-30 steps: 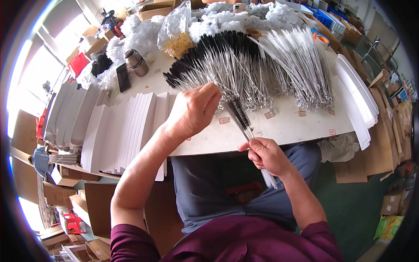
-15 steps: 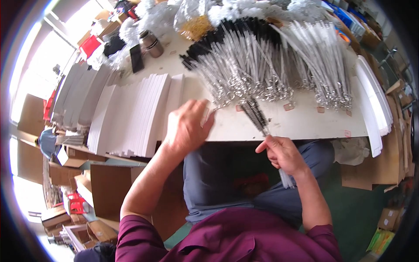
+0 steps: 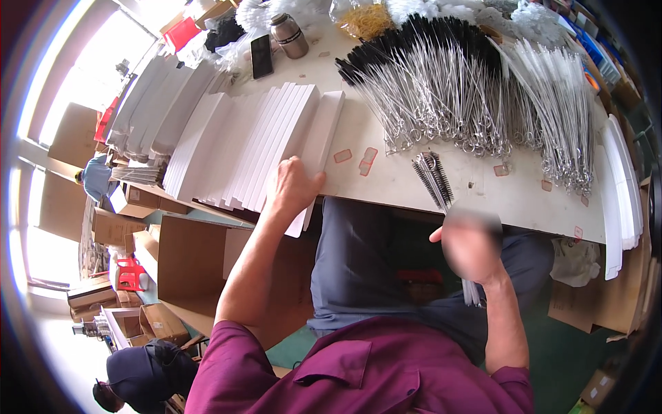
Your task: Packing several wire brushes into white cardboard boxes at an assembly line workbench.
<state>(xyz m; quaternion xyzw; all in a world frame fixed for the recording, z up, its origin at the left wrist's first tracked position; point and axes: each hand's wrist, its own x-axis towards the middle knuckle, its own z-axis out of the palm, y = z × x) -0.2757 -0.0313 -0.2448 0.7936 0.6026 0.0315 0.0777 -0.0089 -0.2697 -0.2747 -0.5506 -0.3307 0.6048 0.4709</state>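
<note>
You seem to be at the step of taking a white box (image 3: 323, 134) from the right end of the row on the table (image 3: 407, 185), with a small bunch of brushes (image 3: 432, 181) in your other hand. Drawing that box out would call for your left fingers to close on its near end and your right hand to hold the bunch steady.

Your left hand (image 3: 296, 186) rests at the row's near end, forearm angled up from below, fingers curled, thumb to the right; whether they grip a box, you cannot tell from here. Your right hand (image 3: 472, 247) is at the table's near edge, closed around the brushes, though blur hides most fingers. The bristles point forward, over the table; the opposite ends show below your hand.
</note>
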